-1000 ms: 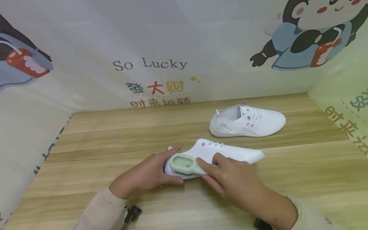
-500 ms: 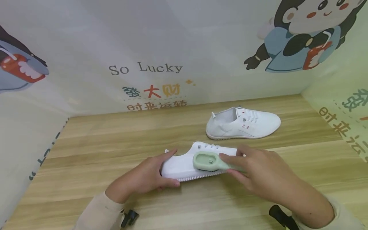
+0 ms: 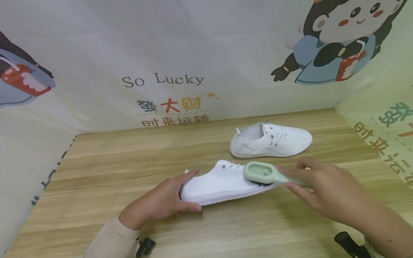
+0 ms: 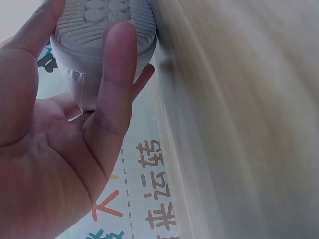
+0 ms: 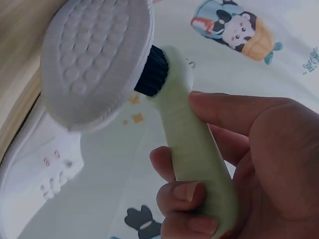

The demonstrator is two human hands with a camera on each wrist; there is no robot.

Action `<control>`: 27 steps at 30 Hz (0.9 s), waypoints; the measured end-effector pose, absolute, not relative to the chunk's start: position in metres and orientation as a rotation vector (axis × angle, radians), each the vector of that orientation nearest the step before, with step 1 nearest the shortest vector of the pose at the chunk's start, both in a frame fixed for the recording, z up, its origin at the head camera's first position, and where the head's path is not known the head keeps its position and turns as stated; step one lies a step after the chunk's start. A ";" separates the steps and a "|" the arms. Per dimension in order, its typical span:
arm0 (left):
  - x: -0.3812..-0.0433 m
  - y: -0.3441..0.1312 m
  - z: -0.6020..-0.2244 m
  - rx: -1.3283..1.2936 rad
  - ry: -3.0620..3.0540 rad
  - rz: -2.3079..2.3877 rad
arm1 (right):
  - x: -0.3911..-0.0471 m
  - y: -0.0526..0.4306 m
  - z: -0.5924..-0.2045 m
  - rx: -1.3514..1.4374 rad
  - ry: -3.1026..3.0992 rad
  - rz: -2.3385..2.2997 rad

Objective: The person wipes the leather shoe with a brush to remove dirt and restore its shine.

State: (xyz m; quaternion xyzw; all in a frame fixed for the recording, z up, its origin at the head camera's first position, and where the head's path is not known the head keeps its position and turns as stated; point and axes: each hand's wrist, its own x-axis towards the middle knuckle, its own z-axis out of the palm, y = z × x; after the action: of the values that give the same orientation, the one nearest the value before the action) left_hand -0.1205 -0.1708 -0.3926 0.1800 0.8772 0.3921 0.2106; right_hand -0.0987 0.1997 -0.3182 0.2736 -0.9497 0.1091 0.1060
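A white lace-up shoe (image 3: 213, 186) is tilted on its side in the head view, its sole edge facing me. My left hand (image 3: 162, 195) grips its heel, thumb along the sole and fingers over the collar; the left wrist view shows the ridged sole (image 4: 89, 30) between the fingers. My right hand (image 3: 326, 186) holds a pale green brush (image 3: 258, 172) by the handle. Its dark bristles (image 5: 153, 72) meet the shoe's side near the toe, just ahead of the laces. In the right wrist view, fingers curl round the green handle (image 5: 197, 144).
The matching white shoe (image 3: 274, 141) stands upright behind, toe to the right, on the wood-grain table (image 3: 129, 154). A printed curtain (image 3: 226, 43) with cartoon figures and lettering rises behind the table and along both sides. Black camera mounts (image 3: 146, 247) sit at my wrists.
The brush in my right hand has slid along the shoe's side from the heel past the middle to the toe. My left hand stays on the heel.
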 end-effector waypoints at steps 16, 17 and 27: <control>-0.119 -0.172 -0.392 0.484 2.450 1.054 | -0.106 0.183 -0.329 0.986 -2.670 0.343; -0.120 -0.172 -0.392 0.479 2.451 1.045 | -0.106 0.179 -0.331 1.010 -2.651 0.347; -0.119 -0.171 -0.392 0.458 2.455 1.057 | -0.107 0.126 -0.347 1.149 -2.539 0.309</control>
State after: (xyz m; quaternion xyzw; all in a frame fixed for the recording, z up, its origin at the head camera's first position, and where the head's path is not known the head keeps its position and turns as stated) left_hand -0.1191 -0.1708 -0.3916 0.1650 0.8844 0.3809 0.2131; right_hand -0.1066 0.1261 -0.3472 0.4039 -0.8927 0.1086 0.1681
